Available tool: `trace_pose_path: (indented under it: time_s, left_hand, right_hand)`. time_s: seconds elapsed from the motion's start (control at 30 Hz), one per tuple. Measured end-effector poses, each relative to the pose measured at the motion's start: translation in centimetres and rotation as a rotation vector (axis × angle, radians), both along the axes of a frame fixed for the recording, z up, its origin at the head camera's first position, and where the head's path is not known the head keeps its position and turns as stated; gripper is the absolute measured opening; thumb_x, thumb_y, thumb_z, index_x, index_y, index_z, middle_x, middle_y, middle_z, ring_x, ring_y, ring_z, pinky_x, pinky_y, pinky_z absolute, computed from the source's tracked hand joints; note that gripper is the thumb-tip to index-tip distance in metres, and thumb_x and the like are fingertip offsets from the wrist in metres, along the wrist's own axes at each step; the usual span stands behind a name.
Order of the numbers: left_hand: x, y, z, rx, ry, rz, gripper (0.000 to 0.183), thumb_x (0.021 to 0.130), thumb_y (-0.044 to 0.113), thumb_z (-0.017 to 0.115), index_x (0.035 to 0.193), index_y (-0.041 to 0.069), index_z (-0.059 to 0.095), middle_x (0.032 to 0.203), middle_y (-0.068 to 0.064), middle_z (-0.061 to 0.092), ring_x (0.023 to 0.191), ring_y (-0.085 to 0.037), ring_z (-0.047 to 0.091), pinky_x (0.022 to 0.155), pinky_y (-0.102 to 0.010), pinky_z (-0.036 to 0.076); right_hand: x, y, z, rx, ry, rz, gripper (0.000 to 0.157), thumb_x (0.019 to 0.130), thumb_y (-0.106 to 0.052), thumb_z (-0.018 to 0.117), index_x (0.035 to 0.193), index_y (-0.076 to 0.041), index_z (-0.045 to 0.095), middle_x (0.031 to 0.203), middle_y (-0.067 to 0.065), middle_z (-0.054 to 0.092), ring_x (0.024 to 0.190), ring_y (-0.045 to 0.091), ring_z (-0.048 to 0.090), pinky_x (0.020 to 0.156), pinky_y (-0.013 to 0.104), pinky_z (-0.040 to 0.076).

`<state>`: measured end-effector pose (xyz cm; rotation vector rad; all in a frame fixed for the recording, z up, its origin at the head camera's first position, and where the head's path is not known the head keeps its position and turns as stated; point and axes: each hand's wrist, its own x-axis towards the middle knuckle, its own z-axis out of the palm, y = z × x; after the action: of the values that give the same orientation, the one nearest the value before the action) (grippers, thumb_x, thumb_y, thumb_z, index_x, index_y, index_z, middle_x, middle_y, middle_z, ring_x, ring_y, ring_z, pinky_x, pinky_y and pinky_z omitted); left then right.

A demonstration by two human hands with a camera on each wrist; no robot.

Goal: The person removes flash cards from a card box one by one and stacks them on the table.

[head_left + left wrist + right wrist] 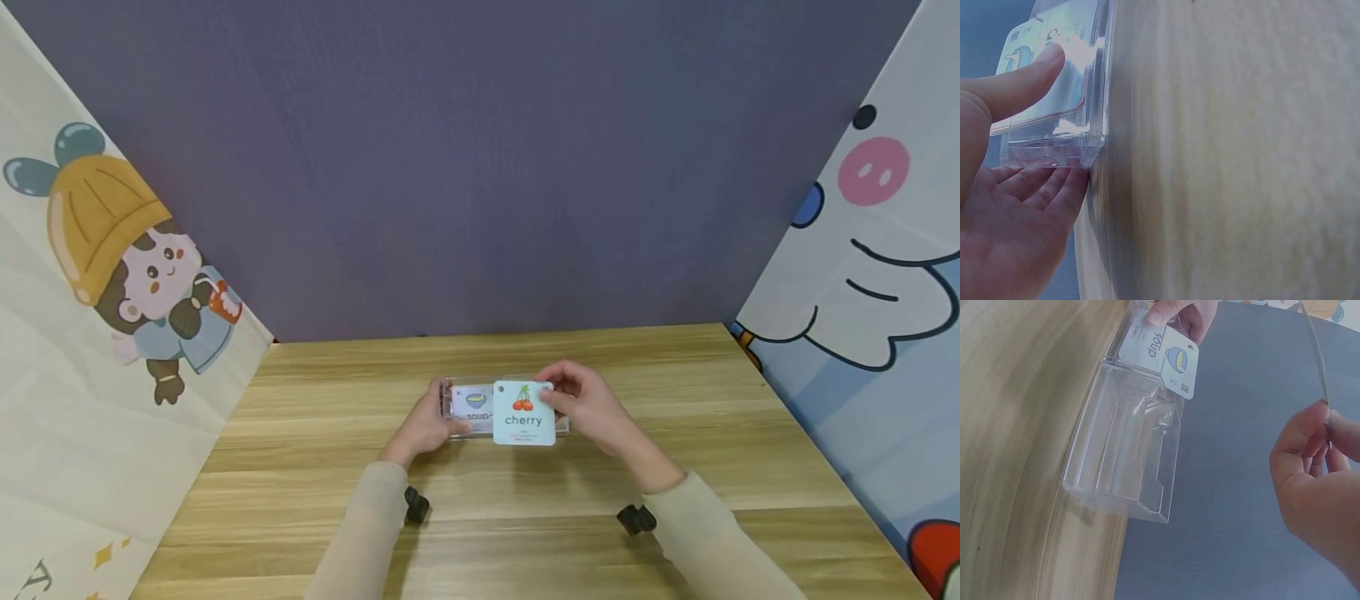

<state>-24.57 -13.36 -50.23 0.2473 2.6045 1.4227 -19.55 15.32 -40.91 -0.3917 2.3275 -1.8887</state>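
A clear plastic box (1124, 440) with two compartments lies low over the wooden table. My left hand (429, 423) grips its left end, the thumb over the front and the fingers beneath in the left wrist view. The compartment by that hand holds a card marked "soup" (1159, 353), drawn with a blue bowl; the other one shows bare in the right wrist view. In front of the box, my right hand (592, 407) pinches a white card marked "cherry" (523, 425) by its upper right edge. Seen edge-on in the right wrist view, this card hides part of the box from the head view.
The wood-grain table (300, 500) ends at a dark blue-grey wall (480, 183). Cartoon-printed panels, the left panel (45, 358) and the right panel (817, 292), flank it. Black devices are strapped near both wrists.
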Motion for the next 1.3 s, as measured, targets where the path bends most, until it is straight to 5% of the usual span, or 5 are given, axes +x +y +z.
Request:
trace_pose_path:
  time_s: [1.3]
  left_hand:
    - [0.1, -0.2, 0.0, 0.008, -0.004, -0.008, 0.089, 0.078, 0.015, 0.087, 0.148, 0.001, 0.035, 0.12, -0.014, 0.061, 0.105, -0.028, 0.06, 0.106, -0.051, 0.044]
  right_hand:
    - [1.1, 1.8, -2.8, 0.008, -0.065, -0.018, 0.022, 0.095, 0.001, 0.064, 0.117, 0.005, 0.063, 0.103, 0.017, 0.061, 0.085, 0.024, 0.06, 0.069, 0.032, 0.056]
